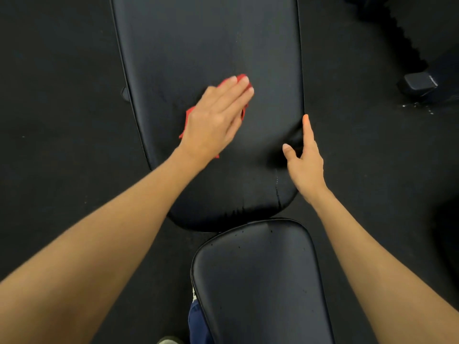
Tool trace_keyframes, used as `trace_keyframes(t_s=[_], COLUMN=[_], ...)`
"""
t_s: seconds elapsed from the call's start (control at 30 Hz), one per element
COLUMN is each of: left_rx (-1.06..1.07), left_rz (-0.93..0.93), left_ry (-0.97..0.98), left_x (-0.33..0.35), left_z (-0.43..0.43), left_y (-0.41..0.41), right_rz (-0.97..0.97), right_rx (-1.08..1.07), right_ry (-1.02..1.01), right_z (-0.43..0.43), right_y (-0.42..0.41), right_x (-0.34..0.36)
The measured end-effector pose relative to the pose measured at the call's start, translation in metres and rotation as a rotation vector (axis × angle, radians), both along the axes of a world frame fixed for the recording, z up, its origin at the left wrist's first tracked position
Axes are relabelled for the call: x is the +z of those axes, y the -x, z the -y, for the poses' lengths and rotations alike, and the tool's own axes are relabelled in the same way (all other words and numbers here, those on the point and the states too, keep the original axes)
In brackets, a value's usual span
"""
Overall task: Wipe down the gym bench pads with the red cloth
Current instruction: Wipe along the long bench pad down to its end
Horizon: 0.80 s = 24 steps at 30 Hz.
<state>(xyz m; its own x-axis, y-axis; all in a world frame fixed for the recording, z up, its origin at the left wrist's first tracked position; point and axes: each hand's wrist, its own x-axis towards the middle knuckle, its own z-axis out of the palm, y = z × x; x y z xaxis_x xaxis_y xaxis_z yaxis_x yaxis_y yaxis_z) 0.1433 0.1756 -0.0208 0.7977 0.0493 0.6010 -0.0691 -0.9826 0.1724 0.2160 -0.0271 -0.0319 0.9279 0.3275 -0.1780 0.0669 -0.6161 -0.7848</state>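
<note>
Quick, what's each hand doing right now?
Left hand: open, pressing the red cloth flat on the back pad.
Right hand: open, resting against the pad's edge, holding nothing.

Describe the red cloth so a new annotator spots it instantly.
Find the long black back pad filling the upper middle of the view. On its near half, the left hand presses flat on the red cloth. It is the only red thing, showing past the fingertips and wrist.

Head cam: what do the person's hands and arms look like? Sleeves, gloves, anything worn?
Left hand and right hand are bare: no gloves, rings, watch or wristband. Both forearms are uncovered to the frame edge, with no sleeve in view.
</note>
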Motion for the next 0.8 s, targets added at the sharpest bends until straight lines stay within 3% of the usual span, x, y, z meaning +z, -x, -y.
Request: trace_keyframes(t_s=[0.1,0.3,0.47,0.7,0.8], left_rx=[-0.114,-0.441,-0.695,-0.27,-0.234], left_rz=[-0.056,-0.374,-0.426,-0.227,-0.129], left_ry=[-0.053,-0.159,-0.203,-0.023,-0.007], left_x=[-0.028,-0.094,-0.074,-0.008,-0.015], left_z=[0.021,0.067,0.042,0.03,0.045], left_y=[0.023,0.108,0.091,0.007,-0.001], right_rz=[0.003,-0.018,-0.02,0.001,-0.046], right_rx=[0.009,0.023,0.087,0.059,-0.006], right_ry=[-0.008,-0.007,0.033,-0.023,-0.098], right_z=[0.002,0.004,0.012,0.012,0.011], right_y=[-0.001,-0.002,-0.009,-0.009,-0.01], right_x=[0.0,0.001,0.004,0.001,-0.005])
